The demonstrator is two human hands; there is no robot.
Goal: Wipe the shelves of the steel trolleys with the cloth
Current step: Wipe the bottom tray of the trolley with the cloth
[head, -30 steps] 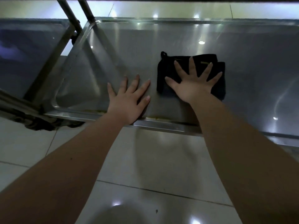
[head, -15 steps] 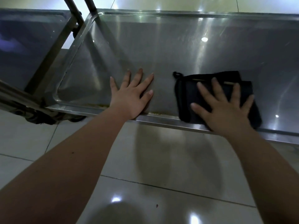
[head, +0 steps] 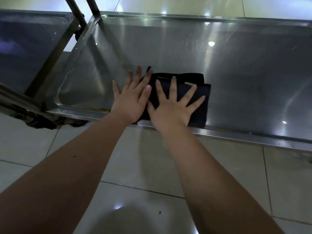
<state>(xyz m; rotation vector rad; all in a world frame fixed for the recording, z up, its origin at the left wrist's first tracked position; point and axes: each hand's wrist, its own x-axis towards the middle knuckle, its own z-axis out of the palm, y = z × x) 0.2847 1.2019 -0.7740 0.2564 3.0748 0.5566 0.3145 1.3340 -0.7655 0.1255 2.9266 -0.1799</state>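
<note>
Pressing evenly through a flat palm is what this step is judged to need. Just past the shelf's near rim (head: 236, 134), the folded cloth (head: 200, 112) is pinned under the right hand (head: 170, 108), whose fingers are spread and straight with nothing gripped. Just beside it the left hand (head: 131, 100) is laid flat and relaxed, its thumb side overlapping the cloth's edge. Beyond the fingertips (head: 173, 78), a wide stretch of shelf (head: 236, 65) is best covered in overlapping strokes, so that the cloth is not bunched.
</note>
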